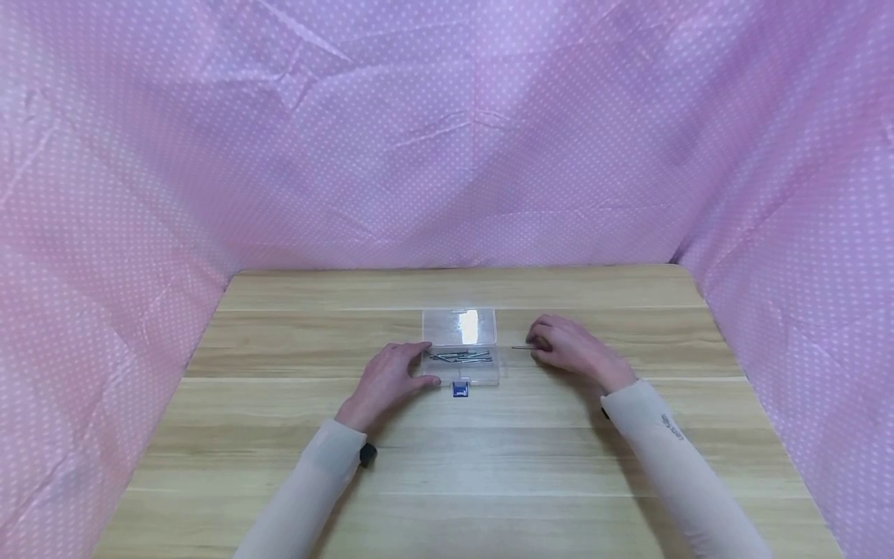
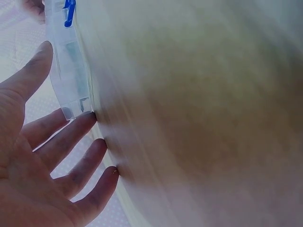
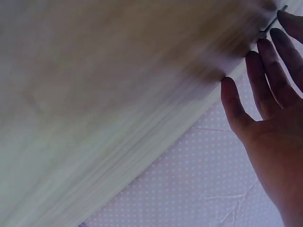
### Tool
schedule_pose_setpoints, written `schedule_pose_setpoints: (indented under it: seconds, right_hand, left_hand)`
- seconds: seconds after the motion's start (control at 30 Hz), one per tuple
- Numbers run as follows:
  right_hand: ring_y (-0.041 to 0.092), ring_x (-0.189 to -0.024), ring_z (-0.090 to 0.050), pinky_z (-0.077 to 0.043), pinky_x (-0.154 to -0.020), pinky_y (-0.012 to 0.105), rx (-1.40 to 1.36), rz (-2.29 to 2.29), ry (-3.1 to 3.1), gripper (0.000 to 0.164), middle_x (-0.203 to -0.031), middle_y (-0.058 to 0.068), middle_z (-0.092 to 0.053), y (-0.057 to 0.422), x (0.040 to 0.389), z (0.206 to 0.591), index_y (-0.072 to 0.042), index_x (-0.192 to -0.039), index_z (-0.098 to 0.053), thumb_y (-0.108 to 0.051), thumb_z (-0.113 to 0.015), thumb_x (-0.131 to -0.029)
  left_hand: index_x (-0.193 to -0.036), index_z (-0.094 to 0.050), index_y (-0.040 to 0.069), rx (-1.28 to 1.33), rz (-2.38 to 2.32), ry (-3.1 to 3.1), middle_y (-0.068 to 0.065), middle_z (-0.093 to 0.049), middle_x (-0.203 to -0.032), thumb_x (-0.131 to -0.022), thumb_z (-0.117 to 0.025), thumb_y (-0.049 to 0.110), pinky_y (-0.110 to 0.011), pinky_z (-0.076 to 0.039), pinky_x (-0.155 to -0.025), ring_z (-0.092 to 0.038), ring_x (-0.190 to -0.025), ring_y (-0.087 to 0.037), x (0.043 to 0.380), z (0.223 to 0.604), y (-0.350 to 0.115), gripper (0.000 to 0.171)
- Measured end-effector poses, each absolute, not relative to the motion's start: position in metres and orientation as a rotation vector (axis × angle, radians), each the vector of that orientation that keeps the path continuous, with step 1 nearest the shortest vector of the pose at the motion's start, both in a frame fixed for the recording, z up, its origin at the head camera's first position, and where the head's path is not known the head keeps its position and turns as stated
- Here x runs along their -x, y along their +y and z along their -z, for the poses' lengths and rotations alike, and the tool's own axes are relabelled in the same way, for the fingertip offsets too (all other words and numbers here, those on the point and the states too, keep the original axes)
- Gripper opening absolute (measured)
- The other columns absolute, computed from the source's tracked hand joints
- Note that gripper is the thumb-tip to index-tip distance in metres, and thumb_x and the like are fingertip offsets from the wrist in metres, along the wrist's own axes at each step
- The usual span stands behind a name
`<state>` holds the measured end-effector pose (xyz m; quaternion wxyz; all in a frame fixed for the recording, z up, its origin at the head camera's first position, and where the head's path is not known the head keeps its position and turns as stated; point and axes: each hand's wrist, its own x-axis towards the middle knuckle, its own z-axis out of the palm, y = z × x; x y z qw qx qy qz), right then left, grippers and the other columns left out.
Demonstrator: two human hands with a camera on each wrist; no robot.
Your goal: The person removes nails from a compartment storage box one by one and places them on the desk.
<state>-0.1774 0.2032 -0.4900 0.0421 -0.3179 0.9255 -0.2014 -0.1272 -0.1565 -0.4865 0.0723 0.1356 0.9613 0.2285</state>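
Note:
A clear plastic box (image 1: 497,373) lies with its lid (image 1: 440,326) folded back, away from me, and a blue latch (image 1: 460,389) at its front. Several long metal screws (image 1: 468,356) lie loose inside. My left hand (image 1: 386,380) holds the box's left end between thumb and forefinger; its other fingertips rest on the table. To the right of the box, my right hand (image 1: 569,347) pinches one thin metal screw (image 1: 521,348) just at the tabletop. In the right wrist view the screw (image 3: 273,23) shows a wider head, partly beside the fingertips.
The light wood table (image 1: 461,466) reaches out on all sides of the box. Pink dotted cloth (image 1: 447,155) hangs behind it and along both sides. A small black object (image 1: 368,454) shows at the left sleeve's cuff.

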Motion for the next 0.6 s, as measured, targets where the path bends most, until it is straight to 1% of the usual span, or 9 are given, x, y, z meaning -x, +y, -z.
schedule_pose_setpoints:
  seconds: [0.13,0.23,0.4,0.53,0.6]
  right_hand:
    - [0.030,-0.111,-0.065,-0.053,-0.101,0.049,0.921,0.621,2.826,0.028,-0.118,0.011,-0.069,0.203,0.173,0.487,-0.003,-0.117,-0.071,-0.018,-0.077,-0.094]
    - [0.030,-0.113,-0.066,-0.052,-0.102,0.049,0.906,0.624,2.839,0.030,-0.121,0.011,-0.070,0.202,0.170,0.485,-0.004,-0.119,-0.071,-0.021,-0.076,-0.095]
    - [0.030,-0.115,-0.066,-0.053,-0.102,0.049,0.901,0.681,2.878,0.029,-0.123,0.011,-0.070,0.197,0.165,0.483,-0.004,-0.120,-0.072,-0.022,-0.074,-0.097]
    - [0.031,-0.115,-0.067,-0.053,-0.101,0.050,0.936,0.751,2.913,0.026,-0.124,0.012,-0.071,0.192,0.160,0.481,-0.005,-0.118,-0.073,-0.020,-0.075,-0.096]
    - [0.032,-0.113,-0.068,-0.054,-0.100,0.051,0.961,0.783,2.932,0.024,-0.122,0.012,-0.071,0.189,0.158,0.480,-0.005,-0.116,-0.074,-0.018,-0.075,-0.096]
  left_hand:
    - [-0.145,-0.060,0.013,-0.415,-0.688,2.885,-0.011,-0.065,-0.139,-0.082,-0.086,0.049,-0.051,-0.050,-0.104,-0.059,-0.125,-0.033,0.128,0.486,-0.156,0.077]
    - [-0.145,-0.060,0.013,-0.417,-0.689,2.884,-0.011,-0.065,-0.139,-0.082,-0.086,0.048,-0.051,-0.050,-0.104,-0.059,-0.125,-0.033,0.128,0.486,-0.156,0.076]
    - [-0.145,-0.060,0.014,-0.416,-0.689,2.884,-0.009,-0.066,-0.137,-0.082,-0.086,0.047,-0.050,-0.051,-0.102,-0.059,-0.124,-0.031,0.128,0.485,-0.157,0.076]
    - [-0.145,-0.060,0.014,-0.415,-0.690,2.885,-0.008,-0.068,-0.134,-0.081,-0.086,0.048,-0.049,-0.051,-0.101,-0.059,-0.122,-0.031,0.128,0.487,-0.157,0.077]
    - [-0.145,-0.060,0.014,-0.415,-0.688,2.884,-0.008,-0.067,-0.136,-0.081,-0.086,0.048,-0.050,-0.051,-0.102,-0.059,-0.123,-0.031,0.128,0.487,-0.157,0.077]
